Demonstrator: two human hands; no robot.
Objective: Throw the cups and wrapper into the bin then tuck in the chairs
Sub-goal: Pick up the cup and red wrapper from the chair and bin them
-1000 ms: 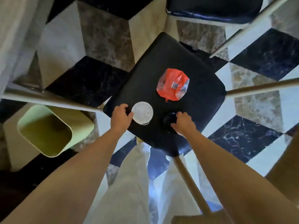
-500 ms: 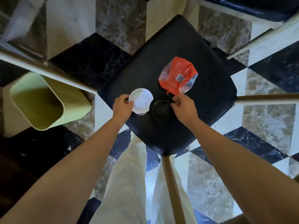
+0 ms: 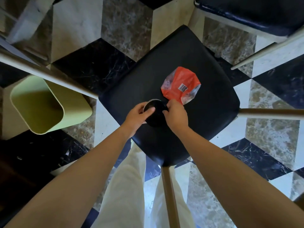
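Left hand (image 3: pixel 139 114) curls round the white cup (image 3: pixel 152 100), only a sliver of its rim showing, while the right hand (image 3: pixel 176 115) pinches the far edge of the black cup (image 3: pixel 156 112) sitting right over it. Looks like stacking, low over the chair seat (image 3: pixel 205 112). Nothing binned yet: the red wrapper (image 3: pixel 181 86) lies on the seat just beside the right hand, the green bin (image 3: pixel 74 111) stands on the floor to the left, and this chair and the other chair (image 3: pixel 246 12) have yet to be tucked in
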